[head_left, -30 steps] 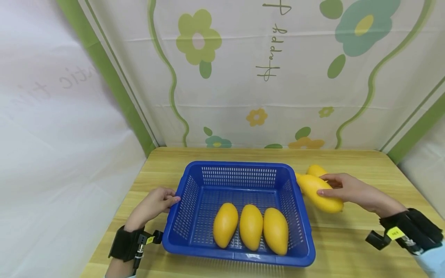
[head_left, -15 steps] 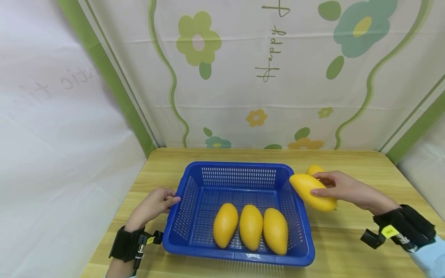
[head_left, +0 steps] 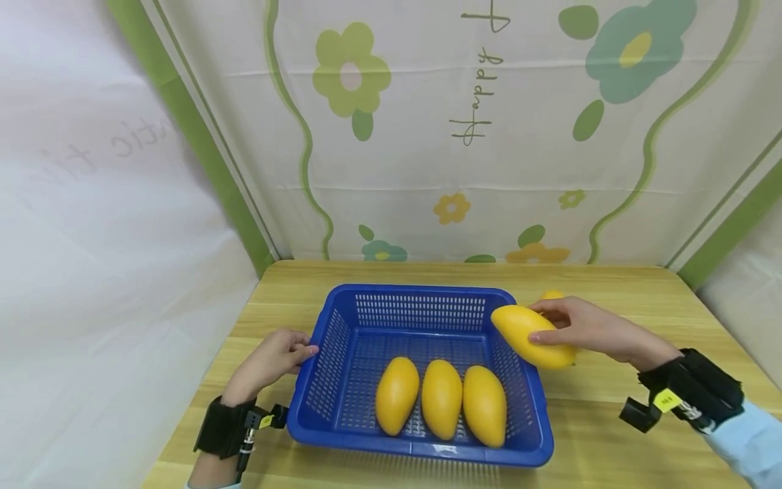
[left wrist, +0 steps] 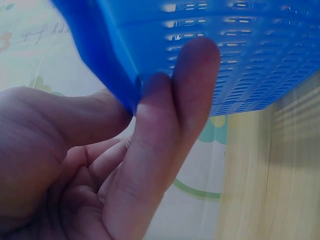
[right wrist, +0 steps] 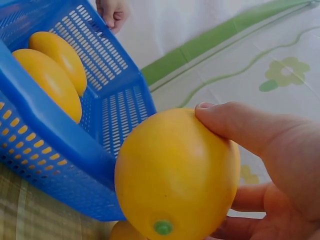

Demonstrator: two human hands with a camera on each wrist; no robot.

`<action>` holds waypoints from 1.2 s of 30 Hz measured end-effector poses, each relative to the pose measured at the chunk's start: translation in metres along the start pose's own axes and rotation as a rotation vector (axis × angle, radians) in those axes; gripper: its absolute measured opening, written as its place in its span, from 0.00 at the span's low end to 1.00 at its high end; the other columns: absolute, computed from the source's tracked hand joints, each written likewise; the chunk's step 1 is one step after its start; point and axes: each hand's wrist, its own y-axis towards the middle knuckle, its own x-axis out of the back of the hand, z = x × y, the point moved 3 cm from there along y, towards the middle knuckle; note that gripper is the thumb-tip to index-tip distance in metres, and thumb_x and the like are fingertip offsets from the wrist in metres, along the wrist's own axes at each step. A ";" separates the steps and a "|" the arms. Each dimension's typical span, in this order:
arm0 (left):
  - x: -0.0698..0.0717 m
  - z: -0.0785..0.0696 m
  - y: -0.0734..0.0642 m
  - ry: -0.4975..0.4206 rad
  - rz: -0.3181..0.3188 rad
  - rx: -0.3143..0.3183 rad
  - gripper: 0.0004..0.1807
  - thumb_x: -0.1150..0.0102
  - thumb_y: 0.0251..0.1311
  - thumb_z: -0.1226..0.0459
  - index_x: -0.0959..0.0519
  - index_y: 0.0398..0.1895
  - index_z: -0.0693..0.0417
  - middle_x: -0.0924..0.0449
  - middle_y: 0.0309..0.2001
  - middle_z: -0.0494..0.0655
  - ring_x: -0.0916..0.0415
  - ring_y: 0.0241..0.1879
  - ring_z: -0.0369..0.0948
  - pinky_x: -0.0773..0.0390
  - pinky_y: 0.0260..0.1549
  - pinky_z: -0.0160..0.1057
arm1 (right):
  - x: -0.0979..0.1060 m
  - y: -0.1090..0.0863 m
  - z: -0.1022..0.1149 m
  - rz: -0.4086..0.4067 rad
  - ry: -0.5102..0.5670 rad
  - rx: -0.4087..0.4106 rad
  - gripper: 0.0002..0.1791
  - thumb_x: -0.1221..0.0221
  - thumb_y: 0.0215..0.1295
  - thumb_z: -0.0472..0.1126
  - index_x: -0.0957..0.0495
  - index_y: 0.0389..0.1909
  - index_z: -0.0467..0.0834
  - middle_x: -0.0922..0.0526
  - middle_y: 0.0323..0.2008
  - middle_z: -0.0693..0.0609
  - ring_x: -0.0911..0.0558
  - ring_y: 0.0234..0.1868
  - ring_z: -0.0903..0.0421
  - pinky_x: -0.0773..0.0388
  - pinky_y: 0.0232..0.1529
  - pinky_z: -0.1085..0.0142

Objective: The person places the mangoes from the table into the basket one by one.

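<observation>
A blue plastic basket [head_left: 421, 449] with slotted walls stands on the table. Three yellow mangoes lie side by side along its near side: a left mango [head_left: 397, 396], a middle mango [head_left: 442, 399] and a right mango [head_left: 485, 406]. My left hand [head_left: 275, 360] pinches the basket's left rim, thumb on top and fingers [left wrist: 195, 85] against the outer wall. With thumb and fingers my right hand [head_left: 580, 329] grips another mango [head_left: 525, 336], whose tip reaches over the basket's right rim. Its green stem end [right wrist: 163, 227] faces the right wrist camera.
One more mango [head_left: 552, 295] lies on the table behind my right hand, mostly hidden. The wooden table [head_left: 635, 285] ends at a fabric wall [head_left: 403, 156] printed with flowers, with more fabric on both sides.
My right hand has carried its mango leftward and slightly up, from beside the basket to over its right rim. The left hand and the three mangoes inside stay in place.
</observation>
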 end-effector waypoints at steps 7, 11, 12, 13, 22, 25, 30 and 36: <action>0.000 -0.001 0.000 0.022 -0.005 -0.001 0.13 0.48 0.74 0.62 0.18 0.41 0.64 0.14 0.32 0.48 0.14 0.34 0.41 0.12 0.37 0.41 | -0.004 0.006 0.006 0.025 0.021 0.020 0.32 0.38 0.68 0.47 0.32 0.66 0.32 0.16 0.46 0.46 0.20 0.43 0.52 0.20 0.42 0.69; 0.000 -0.001 0.000 0.026 -0.005 0.000 0.13 0.48 0.74 0.62 0.18 0.41 0.64 0.14 0.32 0.48 0.14 0.34 0.41 0.12 0.37 0.41 | -0.007 0.009 0.009 0.035 0.027 0.048 0.32 0.37 0.68 0.46 0.32 0.65 0.31 0.16 0.43 0.46 0.19 0.40 0.54 0.20 0.40 0.69; 0.000 -0.001 0.000 0.026 -0.004 -0.001 0.13 0.48 0.74 0.63 0.18 0.40 0.64 0.14 0.32 0.48 0.14 0.34 0.41 0.12 0.37 0.41 | -0.008 0.010 0.009 0.038 0.028 0.054 0.31 0.37 0.68 0.46 0.31 0.64 0.31 0.16 0.42 0.46 0.19 0.39 0.55 0.20 0.39 0.69; 0.000 -0.001 0.000 0.024 -0.003 -0.002 0.13 0.48 0.73 0.63 0.18 0.40 0.64 0.14 0.32 0.48 0.14 0.34 0.41 0.12 0.37 0.41 | -0.009 0.011 0.010 0.041 0.029 0.061 0.31 0.37 0.68 0.46 0.31 0.64 0.32 0.17 0.42 0.46 0.19 0.39 0.55 0.20 0.39 0.69; 0.000 0.000 -0.001 -0.006 0.007 -0.018 0.13 0.48 0.74 0.63 0.18 0.42 0.65 0.14 0.33 0.49 0.14 0.35 0.42 0.12 0.38 0.41 | -0.008 0.016 0.025 0.023 -0.049 0.066 0.30 0.36 0.66 0.49 0.28 0.62 0.35 0.16 0.44 0.48 0.20 0.43 0.52 0.21 0.43 0.70; 0.000 0.001 -0.001 -0.008 0.005 -0.017 0.13 0.48 0.74 0.63 0.18 0.42 0.65 0.14 0.33 0.50 0.14 0.35 0.42 0.12 0.37 0.41 | -0.006 0.017 0.031 0.018 -0.065 0.070 0.31 0.35 0.66 0.50 0.28 0.63 0.35 0.16 0.47 0.49 0.20 0.45 0.51 0.21 0.46 0.70; 0.000 0.001 0.000 -0.007 0.006 -0.011 0.13 0.48 0.74 0.63 0.18 0.43 0.65 0.14 0.33 0.49 0.14 0.35 0.42 0.12 0.37 0.41 | -0.007 0.020 0.037 0.031 -0.074 0.093 0.29 0.36 0.66 0.50 0.27 0.62 0.37 0.16 0.48 0.49 0.20 0.46 0.52 0.21 0.48 0.69; 0.000 0.000 0.000 -0.013 0.008 -0.010 0.13 0.48 0.74 0.63 0.18 0.44 0.65 0.13 0.34 0.50 0.13 0.35 0.43 0.12 0.38 0.42 | -0.011 0.026 0.043 0.052 -0.071 0.118 0.27 0.36 0.66 0.50 0.25 0.61 0.39 0.16 0.47 0.49 0.21 0.45 0.51 0.21 0.47 0.68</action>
